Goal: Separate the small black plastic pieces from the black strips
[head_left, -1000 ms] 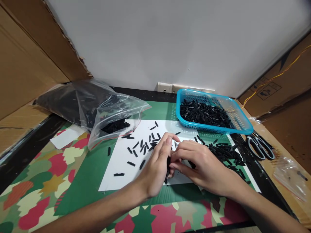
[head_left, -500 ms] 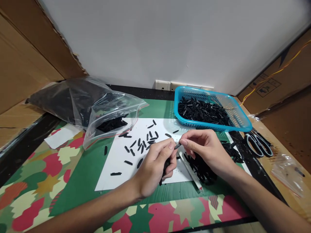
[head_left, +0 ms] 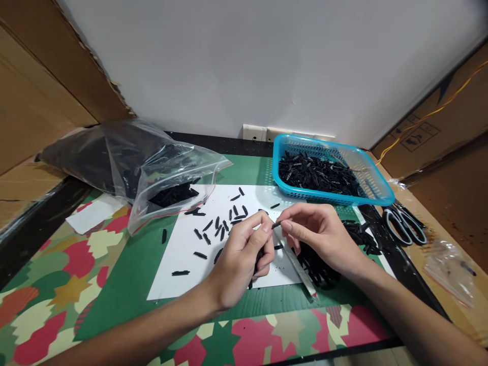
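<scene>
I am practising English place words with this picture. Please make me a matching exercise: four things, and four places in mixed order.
Things:
1. blue basket
2. scissors
3. plastic bag
4. small black piece

Places:
A. back left of the table
B. pinched between both hands
C. back right, behind the white paper
D. right edge of the table

Pairs: 1-C, 2-D, 3-A, 4-B

Both forearms are seen bare, with no sleeves reaching the wrists. The left hand (head_left: 244, 254) and right hand (head_left: 324, 236) are ungloved. Fingernails are kept short.
</scene>
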`<state>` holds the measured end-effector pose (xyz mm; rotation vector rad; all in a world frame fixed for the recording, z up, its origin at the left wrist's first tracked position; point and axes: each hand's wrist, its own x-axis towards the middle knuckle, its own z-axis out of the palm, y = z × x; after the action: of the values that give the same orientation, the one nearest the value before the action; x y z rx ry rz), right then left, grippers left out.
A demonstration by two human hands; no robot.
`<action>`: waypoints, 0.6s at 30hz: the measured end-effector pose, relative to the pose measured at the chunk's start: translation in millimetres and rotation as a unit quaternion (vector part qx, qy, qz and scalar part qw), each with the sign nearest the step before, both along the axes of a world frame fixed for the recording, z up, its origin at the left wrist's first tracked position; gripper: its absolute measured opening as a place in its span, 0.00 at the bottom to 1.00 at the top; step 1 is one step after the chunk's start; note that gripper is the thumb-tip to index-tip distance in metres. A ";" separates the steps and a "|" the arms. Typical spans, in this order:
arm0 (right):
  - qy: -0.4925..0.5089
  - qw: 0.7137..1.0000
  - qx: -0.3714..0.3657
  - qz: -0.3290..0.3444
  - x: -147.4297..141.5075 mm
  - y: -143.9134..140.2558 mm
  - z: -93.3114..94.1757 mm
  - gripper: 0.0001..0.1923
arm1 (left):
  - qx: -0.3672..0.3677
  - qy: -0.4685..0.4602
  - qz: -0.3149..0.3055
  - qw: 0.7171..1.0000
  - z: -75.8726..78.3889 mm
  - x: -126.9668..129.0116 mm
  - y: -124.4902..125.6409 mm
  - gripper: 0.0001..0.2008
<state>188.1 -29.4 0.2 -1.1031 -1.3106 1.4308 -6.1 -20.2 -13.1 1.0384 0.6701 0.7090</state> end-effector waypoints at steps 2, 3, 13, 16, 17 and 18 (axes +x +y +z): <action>-0.009 1.000 0.014 -0.002 1.3 -0.1 -0.5 0.12 | 0.001 -0.002 0.001 1.000 1.2 0.1 0.4 0.17; -0.012 1.000 0.019 -0.003 1.9 -0.1 -0.7 0.12 | 0.002 -0.002 0.001 1.000 1.7 0.2 0.6 0.16; -0.054 0.996 0.075 -0.015 -0.2 -2.1 -2.0 0.10 | -0.014 0.000 0.006 1.000 4.6 0.4 0.1 0.14; -0.197 0.951 0.229 -0.066 7.3 -2.8 0.1 0.05 | -0.024 -0.007 0.012 1.000 5.8 0.6 0.4 0.14; -0.262 0.913 0.299 -0.098 12.4 -1.7 0.7 0.04 | -0.028 -0.009 0.014 0.999 6.4 0.7 0.5 0.14; -0.323 0.865 0.360 -0.133 18.5 0.2 1.2 0.04 | -0.033 -0.010 0.015 0.999 7.0 0.8 0.7 0.13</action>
<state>206.6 -29.2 1.5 -1.1932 -1.8489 0.2638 -5.3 -19.6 -6.1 0.9618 0.6881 0.7181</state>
